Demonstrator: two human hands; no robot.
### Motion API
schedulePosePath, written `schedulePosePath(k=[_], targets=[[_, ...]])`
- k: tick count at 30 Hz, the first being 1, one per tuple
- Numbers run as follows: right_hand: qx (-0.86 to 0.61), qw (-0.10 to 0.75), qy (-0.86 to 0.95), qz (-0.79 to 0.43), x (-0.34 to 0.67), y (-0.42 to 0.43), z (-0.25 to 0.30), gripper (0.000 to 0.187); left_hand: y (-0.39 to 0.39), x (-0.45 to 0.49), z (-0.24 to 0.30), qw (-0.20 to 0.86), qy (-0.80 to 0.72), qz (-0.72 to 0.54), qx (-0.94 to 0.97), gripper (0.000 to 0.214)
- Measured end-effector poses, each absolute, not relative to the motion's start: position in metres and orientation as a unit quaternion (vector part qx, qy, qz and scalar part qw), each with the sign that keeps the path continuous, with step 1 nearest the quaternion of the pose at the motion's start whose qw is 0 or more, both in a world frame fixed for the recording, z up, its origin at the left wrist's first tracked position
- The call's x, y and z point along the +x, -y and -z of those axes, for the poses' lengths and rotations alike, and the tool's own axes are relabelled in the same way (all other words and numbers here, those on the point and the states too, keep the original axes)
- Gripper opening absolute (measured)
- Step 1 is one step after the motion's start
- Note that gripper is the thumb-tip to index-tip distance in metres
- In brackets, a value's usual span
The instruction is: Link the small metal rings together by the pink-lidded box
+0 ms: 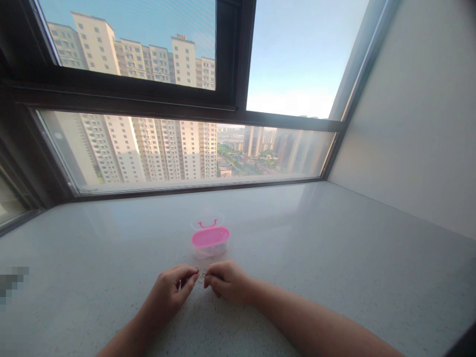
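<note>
My left hand (177, 286) pinches a small dark loop (197, 271), which looks like a little elastic band, between thumb and fingertips. Just to its right, my right hand (229, 282) is closed in a pinch on another small dark loop (204, 275). A narrow gap separates the fingertips of the two hands. Pale ring-like bits (201, 279) lie on the counter under them, too small to make out well. Beyond the hands stands a clear oval box with a pink rim (210, 237); its contents are blurred. A pink handle (208, 224) on a clear part shows behind the box.
A speckled pale countertop (320, 258) stretches up to a dark-framed window (186, 194). On the right rises a white wall (416, 129). A pixelated dark patch (11, 282) sits at the left edge. Tall buildings are outside.
</note>
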State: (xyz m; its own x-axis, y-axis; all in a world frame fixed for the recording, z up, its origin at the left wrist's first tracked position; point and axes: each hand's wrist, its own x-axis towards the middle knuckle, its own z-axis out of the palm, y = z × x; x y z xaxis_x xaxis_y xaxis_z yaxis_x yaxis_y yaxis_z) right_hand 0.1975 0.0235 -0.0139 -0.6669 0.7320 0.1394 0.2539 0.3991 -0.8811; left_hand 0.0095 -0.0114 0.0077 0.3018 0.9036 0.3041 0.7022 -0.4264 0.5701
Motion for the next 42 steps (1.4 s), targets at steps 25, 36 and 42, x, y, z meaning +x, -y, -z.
schedulePosePath(k=[25,36,42], targets=[[-0.310,0.268,0.797,-0.442,0.1972,-0.0239,0.0140,0.019,0.0096,0.0106,-0.0078,0.179,-0.519,-0.295,0.782,0.026],[-0.302,0.279,0.800,-0.436,0.1974,-0.0225,0.0133,0.018,0.0112,0.0106,-0.0093,0.182,-0.523,-0.289,0.781,0.027],[-0.297,0.278,0.800,-0.440,0.1967,-0.0231,0.0131,0.019,0.0105,0.0115,-0.0108,0.192,-0.529,-0.281,0.777,0.027]])
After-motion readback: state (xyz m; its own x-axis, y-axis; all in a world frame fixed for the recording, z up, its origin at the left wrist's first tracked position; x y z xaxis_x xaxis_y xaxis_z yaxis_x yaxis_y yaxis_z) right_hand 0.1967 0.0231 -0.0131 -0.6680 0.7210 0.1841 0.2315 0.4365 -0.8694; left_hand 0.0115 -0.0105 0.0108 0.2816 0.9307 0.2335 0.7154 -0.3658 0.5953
